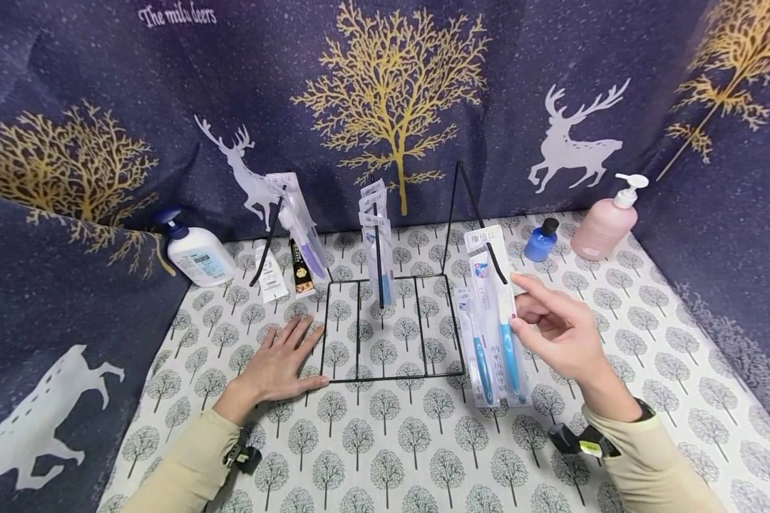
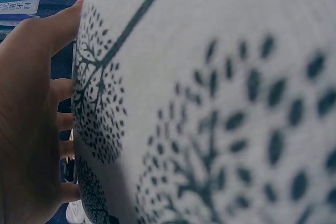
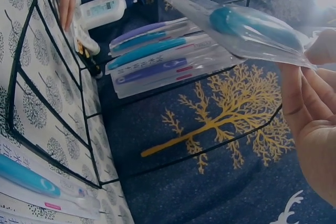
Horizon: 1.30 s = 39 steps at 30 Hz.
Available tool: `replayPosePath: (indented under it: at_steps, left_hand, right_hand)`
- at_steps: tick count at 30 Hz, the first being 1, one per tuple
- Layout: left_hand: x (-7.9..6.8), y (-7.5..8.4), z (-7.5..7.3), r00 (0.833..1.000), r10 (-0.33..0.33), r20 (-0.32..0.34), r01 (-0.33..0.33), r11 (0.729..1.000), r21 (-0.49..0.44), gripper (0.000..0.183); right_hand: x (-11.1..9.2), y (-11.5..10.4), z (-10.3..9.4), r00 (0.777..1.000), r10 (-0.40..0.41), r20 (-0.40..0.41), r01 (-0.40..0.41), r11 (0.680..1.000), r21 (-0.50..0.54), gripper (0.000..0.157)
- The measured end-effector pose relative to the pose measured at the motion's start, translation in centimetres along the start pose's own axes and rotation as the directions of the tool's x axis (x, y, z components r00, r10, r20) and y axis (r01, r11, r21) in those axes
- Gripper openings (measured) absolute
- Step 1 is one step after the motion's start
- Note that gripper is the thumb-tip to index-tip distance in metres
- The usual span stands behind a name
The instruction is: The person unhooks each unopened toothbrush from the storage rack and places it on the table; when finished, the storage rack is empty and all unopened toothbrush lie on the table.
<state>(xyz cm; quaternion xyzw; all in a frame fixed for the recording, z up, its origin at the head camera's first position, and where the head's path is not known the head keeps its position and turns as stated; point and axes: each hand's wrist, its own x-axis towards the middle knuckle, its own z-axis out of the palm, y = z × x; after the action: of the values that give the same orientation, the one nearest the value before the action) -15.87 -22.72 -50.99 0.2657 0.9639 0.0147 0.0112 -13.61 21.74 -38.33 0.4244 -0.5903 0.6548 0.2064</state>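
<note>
My right hand pinches the edge of a packaged blue toothbrush between thumb and fingers. In the head view the top of this clear pack overlaps the tip of a black right-hand hook. A second packaged toothbrush lies on the table just left of it. My left hand rests with fingers spread on the cloth, at the left side of the black wire rack. Packaged toothbrushes hang on the rack's middle hook, and more packs with purple handles hang at its left.
Behind the left hand lie a white tube and a black tube. A white pump bottle stands at the back left. A blue bottle and a pink pump bottle stand at the back right, before the dark curtain.
</note>
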Motion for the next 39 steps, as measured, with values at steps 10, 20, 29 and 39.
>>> replayPosePath:
  at_steps: [10, 20, 29, 39]
  left_hand:
    - [0.0, -0.1, 0.3, 1.000, 0.003, 0.006, -0.003, 1.000, 0.005, 0.094]
    - [0.1, -0.2, 0.2, 1.000, -0.004, 0.001, 0.004, 1.000, 0.005, 0.094]
    - [-0.1, -0.1, 0.2, 1.000, 0.001, 0.002, -0.001, 1.000, 0.000, 0.094]
    - [0.0, 0.0, 0.0, 1.000, -0.002, 0.008, 0.002, 1.000, -0.003, 0.094]
  right_hand:
    - [-0.1, -1.5, 0.4, 0.999, -0.050, 0.013, 0.049, 0.998, 0.046, 0.048]
    - [-0.3, -2.9, 0.8, 0.995, -0.095, 0.014, 0.094, 0.993, 0.066, 0.046]
    - [-0.6, -3.7, 1.4, 0.992, -0.127, 0.021, 0.123, 0.985, 0.121, 0.046]
    - [-1.3, -4.4, 0.8, 0.990, -0.143, 0.006, 0.139, 0.970, 0.198, 0.047]
